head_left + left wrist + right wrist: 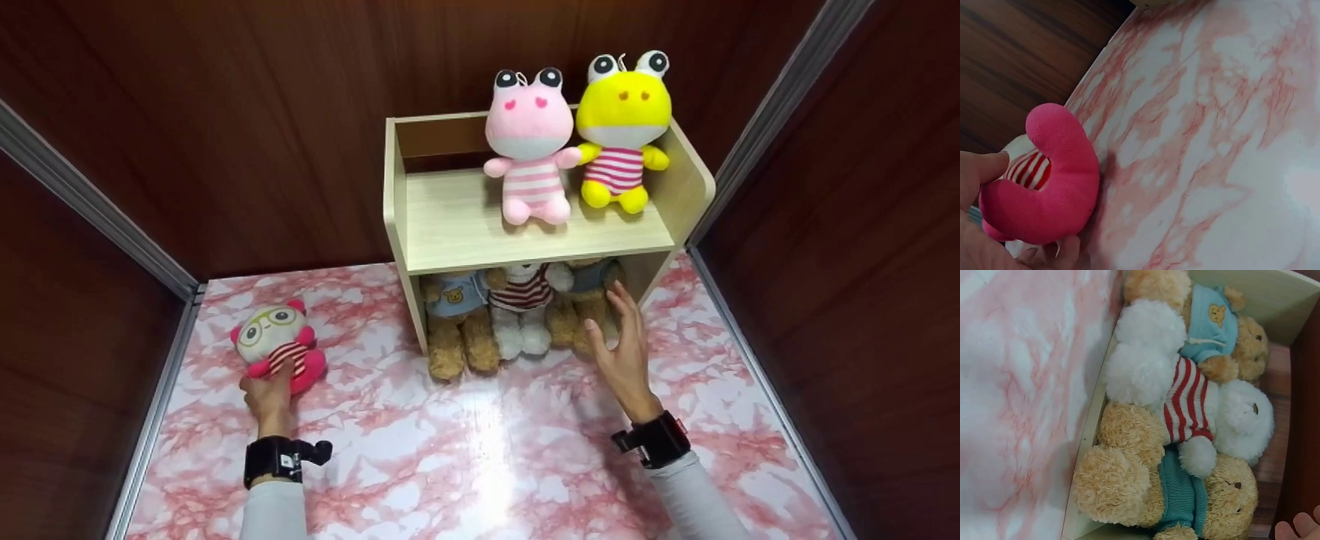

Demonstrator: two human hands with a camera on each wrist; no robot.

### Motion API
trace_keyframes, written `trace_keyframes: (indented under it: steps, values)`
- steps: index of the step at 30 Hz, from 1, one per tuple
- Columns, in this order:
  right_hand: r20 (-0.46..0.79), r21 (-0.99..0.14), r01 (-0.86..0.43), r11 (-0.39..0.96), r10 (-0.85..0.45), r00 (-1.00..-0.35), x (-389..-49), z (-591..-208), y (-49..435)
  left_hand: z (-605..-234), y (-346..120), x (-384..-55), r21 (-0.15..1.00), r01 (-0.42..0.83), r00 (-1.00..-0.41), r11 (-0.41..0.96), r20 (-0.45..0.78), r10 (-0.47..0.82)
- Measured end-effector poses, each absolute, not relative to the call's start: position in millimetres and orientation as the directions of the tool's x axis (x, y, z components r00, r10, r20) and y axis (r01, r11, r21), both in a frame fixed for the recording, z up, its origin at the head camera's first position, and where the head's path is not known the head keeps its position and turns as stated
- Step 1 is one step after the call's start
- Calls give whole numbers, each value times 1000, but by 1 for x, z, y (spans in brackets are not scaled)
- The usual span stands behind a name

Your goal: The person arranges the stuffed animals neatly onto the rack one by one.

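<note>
My left hand (268,396) grips a pink panda plush toy (259,337) with a striped body by its lower end, at the left of the floor. In the left wrist view, thumb and fingers curl around the pink plush's rounded legs (1075,169). My right hand (628,364), fingers spread and holding nothing, is by the lower right compartment of the shelf (450,217). Nearest to it sits a brown teddy bear in a teal sweater (1182,495). Beside that are a white bear in a red-striped top (1188,399) and a brown bear in a blue hoodie (1213,326).
On the upper board sit a pink frog plush (531,127) and a yellow frog plush (624,112), side by side toward the right. Dark wooden walls (262,150) enclose the pink marbled floor (420,450) behind and on both sides.
</note>
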State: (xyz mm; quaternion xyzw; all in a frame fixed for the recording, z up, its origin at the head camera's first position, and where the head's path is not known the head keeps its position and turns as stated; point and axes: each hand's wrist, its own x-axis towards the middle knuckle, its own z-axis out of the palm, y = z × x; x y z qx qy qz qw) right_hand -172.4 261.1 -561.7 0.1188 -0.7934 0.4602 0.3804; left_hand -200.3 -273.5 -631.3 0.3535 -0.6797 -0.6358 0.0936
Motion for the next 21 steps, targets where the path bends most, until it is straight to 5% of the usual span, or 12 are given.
trace_keyframes:
  steps: [10, 21]
  values:
    - [683, -666, -501, 552, 181, -708, -171, -564, 263, -643, -276, -195, 926, -322, -732, -196, -375, -569]
    - [671, -679, -483, 553, 202, -713, -171, -563, 257, -639, -269, -185, 856, -104, -778, -506, -387, -495]
